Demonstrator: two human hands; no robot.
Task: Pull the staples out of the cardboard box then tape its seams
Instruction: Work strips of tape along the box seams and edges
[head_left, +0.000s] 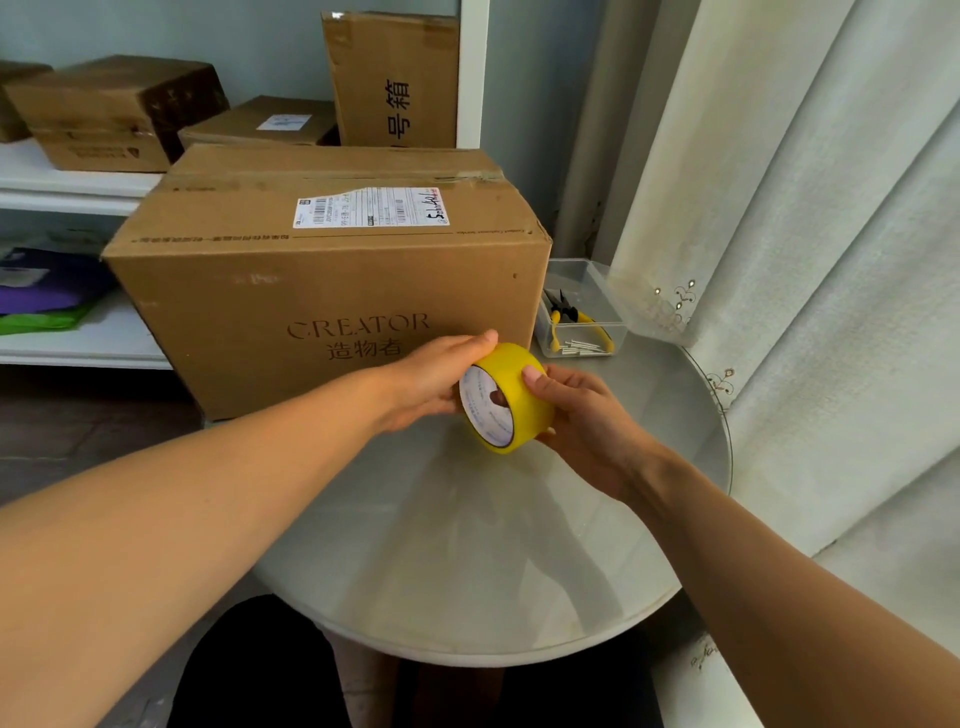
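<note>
A large brown cardboard box (332, 291) printed "CREATOR" stands on the round glass table (519, 545), flaps closed, with a shipping label on top. In front of its lower right corner I hold a yellow tape roll (511, 397) with both hands. My left hand (431, 379) grips it from the left, fingers over the top and a fingertip inside the core. My right hand (582, 410) holds it from the right, with the thumb pressed on the outer yellow band.
A clear plastic tray (582, 312) right of the box holds yellow-handled pliers and several metal nails or staples. White shelves (78, 187) behind carry more cardboard boxes. A white curtain (805, 260) hangs close on the right.
</note>
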